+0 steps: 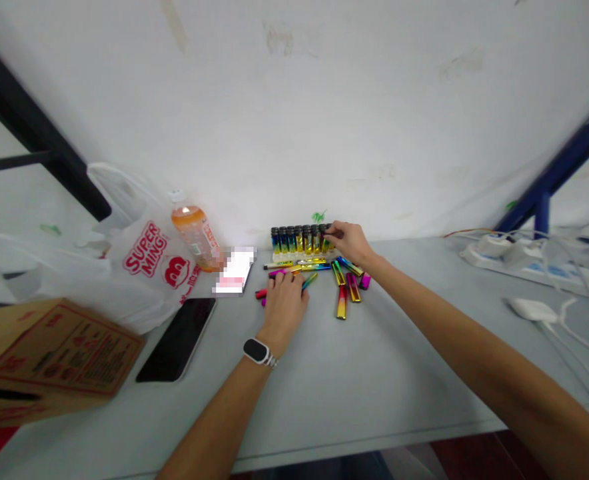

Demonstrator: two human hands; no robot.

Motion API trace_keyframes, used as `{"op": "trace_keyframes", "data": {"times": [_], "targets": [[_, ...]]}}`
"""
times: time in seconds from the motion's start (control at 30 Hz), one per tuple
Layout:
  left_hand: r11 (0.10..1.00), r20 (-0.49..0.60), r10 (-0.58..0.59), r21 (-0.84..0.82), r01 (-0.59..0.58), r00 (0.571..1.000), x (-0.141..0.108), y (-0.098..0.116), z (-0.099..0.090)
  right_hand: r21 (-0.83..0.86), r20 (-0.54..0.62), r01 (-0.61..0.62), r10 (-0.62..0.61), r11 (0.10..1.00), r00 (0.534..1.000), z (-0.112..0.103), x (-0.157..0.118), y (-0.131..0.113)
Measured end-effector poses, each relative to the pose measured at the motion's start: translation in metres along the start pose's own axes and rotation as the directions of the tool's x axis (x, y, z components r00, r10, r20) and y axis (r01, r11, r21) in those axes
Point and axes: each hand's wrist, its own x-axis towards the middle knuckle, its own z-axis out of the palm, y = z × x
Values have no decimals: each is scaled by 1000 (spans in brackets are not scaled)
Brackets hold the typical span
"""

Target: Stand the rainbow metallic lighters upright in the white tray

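A row of shiny lighters [299, 240] with black tops stands upright in a white rack [294, 256] by the wall. My right hand [348, 241] is at the row's right end, finger and thumb pinched on a lighter there, which the fingers mostly hide. My left hand [283, 301], wearing a watch [257, 351], lies palm down with fingers apart over loose metallic pieces in front of the rack. A green-gold piece [310, 281] pokes out beside its fingers. Several loose lighter-shaped pieces lie between the hands, among them a red-yellow one [342, 303] and a magenta-gold one [353, 288].
Left on the grey table [374, 380] are a cardboard box [64, 360], a white plastic bag [139, 280], an orange drink bottle [194, 233], a black phone [178, 340] and a bright-screened phone [234, 270]. A power strip [539, 263], white charger [532, 309] and cables lie right.
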Motion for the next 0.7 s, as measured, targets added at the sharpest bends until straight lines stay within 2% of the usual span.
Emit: {"op": "trace_keyframes", "data": {"times": [0.1,0.23,0.3,0.37,0.43,0.47,0.53,0.57,0.7], "targets": [[998,-9,13,-58,-14,1000,1,1,-1,-99,-17,44,-46,994,999,1,1,3],[989,-109,6,-149,-22,994,2,5,-5,-251,-63,56,-74,966,995,2,-6,2],[964,-155,-2,-265,-39,988,3,7,-5,-295,-63,40,-62,955,996,2,-14,-4],[902,-187,-23,-428,-60,982,3,8,-3,-281,-81,25,-49,959,995,4,-24,-14],[798,-194,-69,-599,-63,979,3,8,1,-159,-133,-20,-2,987,991,9,-37,-27],[733,-182,-98,-678,-52,978,3,8,3,-35,-162,-58,52,998,985,13,-44,-35],[597,-135,-145,-802,-22,980,3,7,7,244,-109,-170,201,955,974,21,-58,-50],[541,-113,-154,-841,-12,982,3,6,9,341,-45,-205,234,917,971,25,-64,-56],[430,-142,-185,-902,-49,972,5,7,10,490,47,-234,242,840,969,32,-79,-70]]}}
